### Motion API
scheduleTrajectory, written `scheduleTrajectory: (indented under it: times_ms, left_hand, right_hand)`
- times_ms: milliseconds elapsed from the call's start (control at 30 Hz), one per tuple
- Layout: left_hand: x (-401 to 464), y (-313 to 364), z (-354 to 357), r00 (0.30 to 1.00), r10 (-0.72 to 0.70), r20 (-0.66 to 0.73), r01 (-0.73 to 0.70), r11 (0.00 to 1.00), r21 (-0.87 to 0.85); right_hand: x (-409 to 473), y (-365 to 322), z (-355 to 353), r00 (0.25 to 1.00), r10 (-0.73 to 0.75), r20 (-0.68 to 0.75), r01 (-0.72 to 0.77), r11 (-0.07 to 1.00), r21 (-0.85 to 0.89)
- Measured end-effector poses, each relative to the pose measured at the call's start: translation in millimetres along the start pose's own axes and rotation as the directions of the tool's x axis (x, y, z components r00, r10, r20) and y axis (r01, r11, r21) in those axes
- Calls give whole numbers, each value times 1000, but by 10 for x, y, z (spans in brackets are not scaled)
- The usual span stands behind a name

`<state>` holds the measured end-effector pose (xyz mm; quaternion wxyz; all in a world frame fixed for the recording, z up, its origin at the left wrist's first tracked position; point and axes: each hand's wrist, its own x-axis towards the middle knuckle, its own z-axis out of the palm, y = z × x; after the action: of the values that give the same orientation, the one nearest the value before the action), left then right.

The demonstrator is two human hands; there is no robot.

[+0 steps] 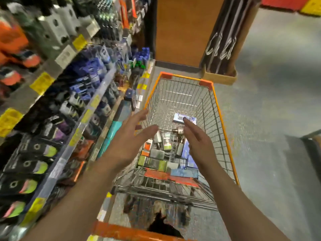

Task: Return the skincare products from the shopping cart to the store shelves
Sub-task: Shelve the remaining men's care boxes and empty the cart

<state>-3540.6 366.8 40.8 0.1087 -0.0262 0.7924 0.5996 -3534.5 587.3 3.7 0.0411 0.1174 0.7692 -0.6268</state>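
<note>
A wire shopping cart point(224, 129) with an orange rim stands in front of me. Several skincare boxes and bottles point(161, 146) lie heaped at its near end, and a blue-and-white box point(179, 117) lies farther in. My left hand point(133, 136) hovers over the cart's left rim with fingers spread, holding nothing. Over the products, my right hand point(196, 136) reaches forward with straight fingers, also empty. The store shelves point(83, 94) run along the left, packed with boxed products.
Yellow price tags point(42, 82) line the shelf edges. A brown pillar point(180, 30) and a cardboard display box point(220, 77) stand beyond the cart. Grey floor point(271, 105) stretches to the right. An orange cart handle point(121, 230) is at the bottom.
</note>
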Motion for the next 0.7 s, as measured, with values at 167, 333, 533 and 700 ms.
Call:
scheduleTrajectory:
  times_ms: [167, 333, 533, 700]
  left_hand:
    - [404, -132, 386, 991, -130, 18, 130, 991, -32]
    - [720, -367, 631, 970, -243, 28, 243, 970, 4]
    - [1018, -642, 769, 940, -340, 22, 339, 940, 29]
    - [1224, -913, 876, 910, -414, 12, 413, 908, 69]
  right_hand:
    - [425, 371, -213, 995, 99, 14, -99, 995, 33]
    - [775, 791, -214, 982, 179, 65, -181, 983, 18]
    - [1111, 1196, -83, 957, 271, 102, -270, 963, -20]
    - [1311, 1653, 69, 940, 324, 105, -319, 946, -65]
